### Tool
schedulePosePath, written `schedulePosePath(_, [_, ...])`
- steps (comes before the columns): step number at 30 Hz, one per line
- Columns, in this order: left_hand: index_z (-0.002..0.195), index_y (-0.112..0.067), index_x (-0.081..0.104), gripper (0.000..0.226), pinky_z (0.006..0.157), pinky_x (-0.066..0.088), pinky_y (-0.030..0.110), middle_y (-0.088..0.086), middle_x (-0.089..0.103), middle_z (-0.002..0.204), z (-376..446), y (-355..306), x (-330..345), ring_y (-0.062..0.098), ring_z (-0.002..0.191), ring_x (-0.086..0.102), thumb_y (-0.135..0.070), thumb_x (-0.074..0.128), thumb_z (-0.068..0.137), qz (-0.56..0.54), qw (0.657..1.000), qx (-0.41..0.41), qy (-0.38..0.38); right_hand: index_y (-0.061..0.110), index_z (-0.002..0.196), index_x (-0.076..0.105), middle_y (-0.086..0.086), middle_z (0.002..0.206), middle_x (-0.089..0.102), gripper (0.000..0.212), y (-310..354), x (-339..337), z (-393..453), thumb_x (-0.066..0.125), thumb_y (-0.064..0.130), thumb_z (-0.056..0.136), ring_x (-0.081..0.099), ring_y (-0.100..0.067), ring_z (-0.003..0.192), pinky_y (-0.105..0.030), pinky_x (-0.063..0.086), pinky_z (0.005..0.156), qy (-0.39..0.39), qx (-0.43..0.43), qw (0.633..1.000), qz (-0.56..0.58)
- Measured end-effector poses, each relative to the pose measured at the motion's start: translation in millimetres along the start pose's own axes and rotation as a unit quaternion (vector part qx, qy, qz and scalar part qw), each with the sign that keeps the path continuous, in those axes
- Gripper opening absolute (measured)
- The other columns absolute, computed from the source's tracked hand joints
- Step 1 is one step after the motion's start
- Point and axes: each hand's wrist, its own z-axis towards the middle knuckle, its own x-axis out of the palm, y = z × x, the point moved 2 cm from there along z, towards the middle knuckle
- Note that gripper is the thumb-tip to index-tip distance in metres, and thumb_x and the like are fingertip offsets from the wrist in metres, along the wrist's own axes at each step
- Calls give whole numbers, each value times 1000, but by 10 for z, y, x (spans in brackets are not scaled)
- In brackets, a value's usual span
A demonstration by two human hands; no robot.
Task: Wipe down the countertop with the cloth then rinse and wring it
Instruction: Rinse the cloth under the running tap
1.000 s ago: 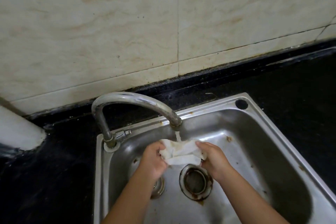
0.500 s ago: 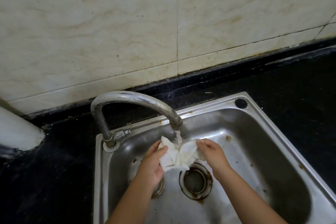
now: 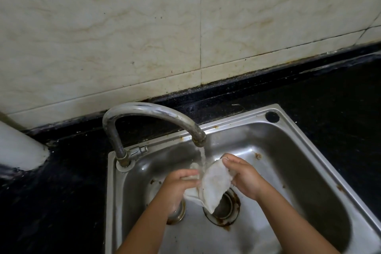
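A wet white cloth hangs between both hands over the steel sink, under a thin stream of water from the curved tap. My left hand grips the cloth's left part. Its upper right edge is pinched by my right hand. The cloth's lower corner droops toward the drain. Black countertop surrounds the sink.
A tiled wall rises behind the counter. A white rounded object lies on the counter at the far left. A second small round fitting sits in the sink floor left of the drain. A tap lever sticks out at the tap's base.
The hands have moved apart and lower, and the bunched cloth has opened out and now hangs longer toward the drain. Water keeps running onto it.
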Motion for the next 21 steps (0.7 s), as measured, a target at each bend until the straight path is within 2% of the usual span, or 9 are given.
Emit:
schedulePosePath(2, [83, -13, 65, 25, 82, 49, 35, 12, 63, 95, 24, -22, -52, 25, 86, 61, 11, 58, 79, -58, 998, 5, -16, 8, 67, 40, 4, 51, 50, 24, -25, -31, -16, 47, 10, 89, 51, -6, 48, -15, 41, 48, 13, 6, 999, 34])
schedulePosePath(4, [81, -11, 66, 23, 84, 48, 39, 13, 64, 94, 51, -43, -88, 26, 88, 60, 9, 53, 84, -100, 995, 9, -20, 8, 62, 43, 4, 52, 46, 18, -31, -32, -32, 56, 17, 71, 46, -8, 50, -15, 38, 50, 41, 9, 999, 30])
schedulePosePath(7, [82, -12, 67, 28, 74, 48, 36, 13, 63, 96, 83, -60, -90, 26, 88, 58, 4, 44, 89, -142, 990, 3, 14, 17, 46, 54, 4, 55, 46, 13, -48, 21, -26, 60, 28, 47, 44, -9, 55, -16, 38, 55, 78, 11, 996, -32])
schedulePosePath(9, [94, -18, 64, 35, 72, 49, 35, 11, 61, 103, 65, -71, -60, 24, 92, 58, 3, 36, 91, -127, 990, -6, 56, 20, 43, 58, -1, 63, 49, 13, -55, 50, -9, 57, 33, 40, 46, -12, 63, -17, 40, 61, 86, 11, 992, -91])
schedulePosePath(11, [105, -19, 59, 45, 73, 50, 32, 6, 60, 106, 29, -83, -19, 21, 94, 58, 8, 28, 88, -92, 990, -13, 103, 21, 42, 62, -2, 67, 51, 17, -46, 73, 4, 54, 35, 38, 47, -14, 68, -19, 41, 66, 102, 11, 985, -137])
schedulePosePath(12, [104, -17, 60, 47, 72, 51, 29, 5, 60, 103, 13, -86, 1, 19, 92, 59, 10, 26, 86, -69, 990, -14, 119, 21, 41, 62, -2, 66, 51, 17, -36, 86, 4, 53, 35, 38, 47, -14, 69, -20, 40, 67, 113, 9, 982, -152])
schedulePosePath(15, [84, -13, 67, 47, 68, 51, 21, 4, 64, 89, -10, -84, 37, 15, 83, 60, 14, 29, 82, 11, 991, -13, 131, 22, 38, 57, -5, 61, 45, 14, -5, 89, -20, 52, 34, 42, 40, -20, 69, -24, 37, 66, 138, -3, 978, -159])
schedulePosePath(18, [74, -13, 65, 40, 76, 44, 24, 2, 62, 80, 18, -48, 53, 15, 82, 55, 13, 35, 80, 70, 991, -22, 111, 22, 39, 56, -8, 60, 43, 13, -3, 27, -42, 52, 33, 43, 37, -24, 69, -27, 36, 65, 131, -12, 979, -154])
schedulePosePath(21, [67, -18, 65, 24, 80, 41, 26, -1, 60, 76, 3, -26, 72, 17, 83, 52, -3, 46, 66, 121, 984, -28, 129, 20, 41, 53, -12, 66, 38, 15, -5, -25, -76, 52, 34, 44, 35, -26, 71, -29, 33, 65, 124, -18, 979, -160])
